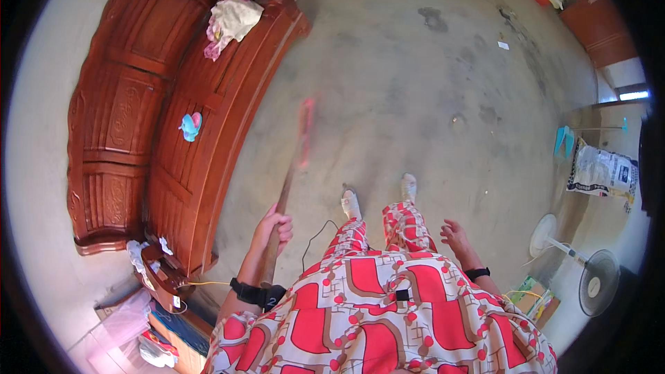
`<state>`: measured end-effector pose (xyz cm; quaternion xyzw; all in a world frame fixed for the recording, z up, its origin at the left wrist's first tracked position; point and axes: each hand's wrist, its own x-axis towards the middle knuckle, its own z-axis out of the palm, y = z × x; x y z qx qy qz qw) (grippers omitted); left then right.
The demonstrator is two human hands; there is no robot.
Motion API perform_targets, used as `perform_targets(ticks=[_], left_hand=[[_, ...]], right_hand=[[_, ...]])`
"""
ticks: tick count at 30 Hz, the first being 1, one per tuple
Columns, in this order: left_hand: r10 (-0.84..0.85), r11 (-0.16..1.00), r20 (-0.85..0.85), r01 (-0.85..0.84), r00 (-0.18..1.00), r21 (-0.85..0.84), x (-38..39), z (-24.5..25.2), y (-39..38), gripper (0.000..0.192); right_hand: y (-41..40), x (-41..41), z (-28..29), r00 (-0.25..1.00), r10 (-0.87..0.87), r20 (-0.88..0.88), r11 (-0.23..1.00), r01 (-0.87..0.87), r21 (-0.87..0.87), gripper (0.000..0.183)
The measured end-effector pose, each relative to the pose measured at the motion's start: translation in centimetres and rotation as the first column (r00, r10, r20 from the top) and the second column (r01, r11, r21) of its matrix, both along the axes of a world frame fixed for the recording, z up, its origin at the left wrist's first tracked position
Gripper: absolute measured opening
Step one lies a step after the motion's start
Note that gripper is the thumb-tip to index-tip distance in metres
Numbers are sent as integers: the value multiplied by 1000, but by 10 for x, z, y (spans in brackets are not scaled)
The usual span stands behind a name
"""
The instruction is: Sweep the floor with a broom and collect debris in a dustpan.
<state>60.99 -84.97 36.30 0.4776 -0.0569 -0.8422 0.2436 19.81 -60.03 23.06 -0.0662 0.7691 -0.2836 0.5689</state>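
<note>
My left hand [278, 229] is wrapped around a long wooden handle [283, 192], whose lower end points away from me over the concrete floor. At that end is a narrow pink-red head [307, 130], too blurred to tell if it is a broom or a mop. Whether the head touches the floor I cannot tell. To the right of my body hangs my right hand [455, 235], its fingers loosely bent and apart, holding nothing. My feet in pale shoes stand on the floor between the two hands.
Along the left runs a carved wooden bench [208, 166] with cloths [234, 18] and a blue toy-like item [191, 127]. A pedestal fan [595, 283], a printed sack [605, 169] and a blue dustpan [563, 141] stand at right. A thin black cord [310, 243] lies near my feet.
</note>
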Motion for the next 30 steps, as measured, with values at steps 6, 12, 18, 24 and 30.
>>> perform_targets(ticks=[6,12,18,24,30], left_hand=[[-15,984,147,-11,989,177,37,-63,-12,4],[22,994,559,42,829,-102,-69,-66,-3,13],[-100,994,230,107,968,-17,-198,-69,0,19],[137,990,-104,-134,985,40,-132,-21,-15,47],[258,965,-56,-261,964,-39,-55,30,-9,52]], right_hand=[[73,-77,-44,998,-56,-12,994,57,93,43],[60,-155,-32,997,-79,-20,984,82,159,46],[-27,-219,-51,994,87,-65,996,-86,19,44],[-196,-200,-25,969,223,-107,931,-244,-272,42],[-305,-106,2,913,379,-147,820,-406,-403,34]])
